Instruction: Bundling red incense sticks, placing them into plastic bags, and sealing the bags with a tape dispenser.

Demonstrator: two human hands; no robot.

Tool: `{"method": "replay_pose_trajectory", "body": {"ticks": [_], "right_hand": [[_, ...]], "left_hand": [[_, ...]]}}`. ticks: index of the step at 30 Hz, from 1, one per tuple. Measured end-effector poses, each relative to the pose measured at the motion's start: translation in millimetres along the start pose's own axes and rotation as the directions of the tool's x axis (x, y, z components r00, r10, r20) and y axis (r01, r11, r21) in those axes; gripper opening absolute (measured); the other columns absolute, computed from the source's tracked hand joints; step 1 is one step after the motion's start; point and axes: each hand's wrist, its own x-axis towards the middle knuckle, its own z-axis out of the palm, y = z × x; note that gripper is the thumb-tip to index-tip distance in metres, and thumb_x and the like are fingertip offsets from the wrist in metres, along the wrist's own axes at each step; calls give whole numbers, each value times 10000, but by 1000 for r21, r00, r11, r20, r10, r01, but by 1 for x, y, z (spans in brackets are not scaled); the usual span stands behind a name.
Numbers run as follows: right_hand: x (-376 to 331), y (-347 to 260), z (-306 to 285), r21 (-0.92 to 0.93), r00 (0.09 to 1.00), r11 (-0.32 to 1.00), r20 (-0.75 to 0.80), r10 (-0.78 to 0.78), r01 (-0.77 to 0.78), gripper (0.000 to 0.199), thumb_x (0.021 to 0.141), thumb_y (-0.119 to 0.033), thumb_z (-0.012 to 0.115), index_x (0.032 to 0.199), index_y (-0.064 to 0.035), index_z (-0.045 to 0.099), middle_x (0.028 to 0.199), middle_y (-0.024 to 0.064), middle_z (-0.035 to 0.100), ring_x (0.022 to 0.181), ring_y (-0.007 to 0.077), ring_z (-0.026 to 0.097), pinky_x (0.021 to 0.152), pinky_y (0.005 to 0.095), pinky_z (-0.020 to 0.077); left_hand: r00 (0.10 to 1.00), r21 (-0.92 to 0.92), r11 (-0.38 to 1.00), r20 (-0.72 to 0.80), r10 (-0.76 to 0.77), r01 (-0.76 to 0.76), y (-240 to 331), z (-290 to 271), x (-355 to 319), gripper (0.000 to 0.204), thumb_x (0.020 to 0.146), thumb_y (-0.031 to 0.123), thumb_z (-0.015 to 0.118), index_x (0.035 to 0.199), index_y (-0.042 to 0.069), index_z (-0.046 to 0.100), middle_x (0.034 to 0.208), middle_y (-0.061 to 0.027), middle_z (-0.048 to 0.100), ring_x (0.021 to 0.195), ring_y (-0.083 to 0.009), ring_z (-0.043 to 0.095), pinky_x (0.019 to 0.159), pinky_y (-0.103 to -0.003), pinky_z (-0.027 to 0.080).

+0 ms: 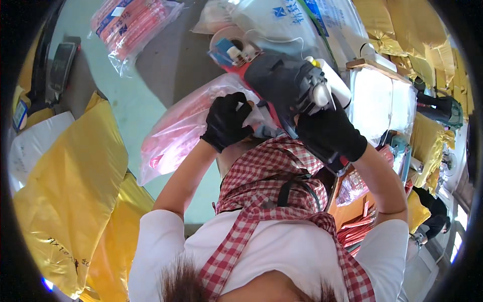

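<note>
A bulky black and red handheld machine point(274, 78) with a white thread cone point(336, 85) lies in front of me; it looks like a portable bag sewing machine. My right hand point(332, 132), in a black glove, is wrapped round its near end. Just left of the machine a clear plastic bag point(173, 123) with pink contents slopes down to the left. At the bag's near right edge my left hand point(229, 121), also gloved in black, has its fingers curled in a pinch on the plastic. The exact grip is partly hidden by the glove.
Large yellow sacks point(75, 191) stand at the left. A wrapped pack of pink goods point(133, 30) lies at the far left, near a dark scale-like display point(63, 65). Big clear bags point(287, 25) lie beyond the machine. At the right, other people point(435, 214) are among more sacks.
</note>
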Motion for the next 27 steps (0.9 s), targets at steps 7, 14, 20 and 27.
{"method": "replay_pose_trajectory", "body": {"ticks": [7, 14, 20, 27], "right_hand": [[-10, 43, 7, 967, 989, 212, 146, 10, -144, 368, 766, -35, 672, 1113, -24, 548, 979, 56, 634, 888, 126, 594, 784, 293, 502], [-7, 0, -11, -34, 978, 977, -22, 209, -210, 191, 781, -84, 638, 963, -35, 610, 856, 11, 613, 736, 95, 568, 665, 261, 463], [-9, 6, -4, 458, 940, 842, -36, 339, -286, 144, 769, -69, 635, 911, -46, 630, 785, -9, 604, 682, 86, 549, 603, 240, 433], [-14, 5, 12, 558, 922, 750, 77, 381, -356, 78, 891, -87, 535, 943, -55, 584, 777, 63, 598, 648, 126, 580, 544, 248, 484]], "left_hand": [[993, 43, 998, 103, -54, 50, -4, 16, 3, 321, 618, 211, 696, 906, 96, 614, 901, -107, 605, 811, -329, 584, 698, -424, 461], [996, -48, 999, -84, 5, -9, -4, 12, 2, 353, 603, 174, 739, 936, 123, 634, 959, -84, 560, 751, -303, 580, 606, -404, 475], [963, 136, 956, 25, -267, 261, 32, -36, -9, 501, 608, 214, 760, 1059, 86, 584, 963, -128, 560, 851, -336, 563, 705, -431, 459], [963, 230, 953, 137, -230, 195, 11, -62, -78, 475, 646, 81, 636, 1121, 90, 608, 1129, -119, 618, 1067, -322, 555, 946, -432, 416]]}}
